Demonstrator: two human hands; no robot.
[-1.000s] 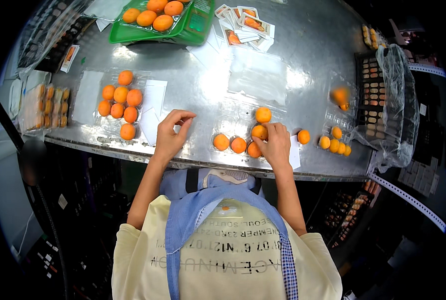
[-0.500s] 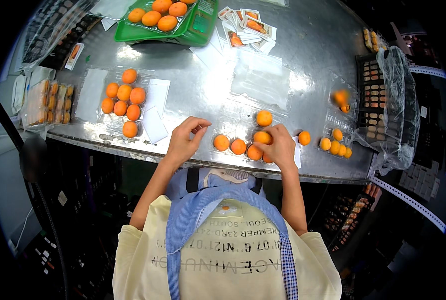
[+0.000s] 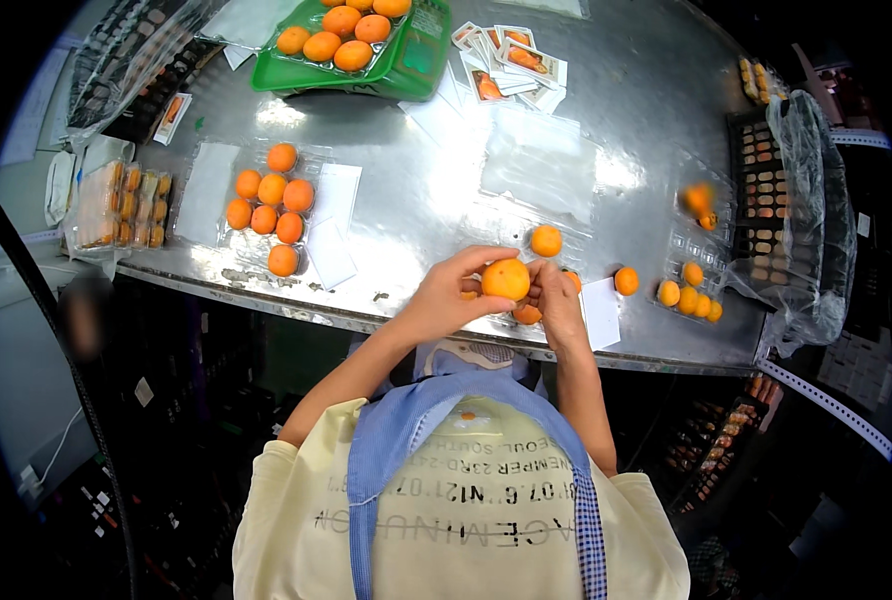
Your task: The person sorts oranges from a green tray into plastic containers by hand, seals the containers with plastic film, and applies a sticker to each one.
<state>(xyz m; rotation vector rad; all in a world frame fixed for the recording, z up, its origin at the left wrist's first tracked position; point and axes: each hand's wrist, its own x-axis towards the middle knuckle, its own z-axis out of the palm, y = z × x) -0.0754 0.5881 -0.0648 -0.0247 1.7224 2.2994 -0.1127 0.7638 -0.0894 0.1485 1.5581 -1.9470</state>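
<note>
Above the near tray, my left hand [image 3: 450, 298] grips an orange mandarin [image 3: 506, 280] between thumb and fingers. My right hand [image 3: 560, 308] is closed, its curled fingertips against the fruit's right side; whether they pinch anything there is hidden. Beneath both hands lies a clear plastic tray, mostly covered by them. One mandarin [image 3: 546, 240] shows just beyond my hands, and another [image 3: 527, 314] peeks out below. To the right, a loose mandarin [image 3: 626, 281] sits beside a white paper [image 3: 600, 314].
At left, mandarins [image 3: 273, 190] fill a clear tray beside white papers [image 3: 330, 252]. A green basket [image 3: 426, 50] of fruit and a pile of picture cards [image 3: 522, 64] are farther back. Smaller orange fruits [image 3: 688, 300] and a black crate [image 3: 756, 175] stand at right.
My right hand has lifted a mandarin off the tray. My left hand has come right from beside the tray and now holds it. The whole view has shifted slightly.
</note>
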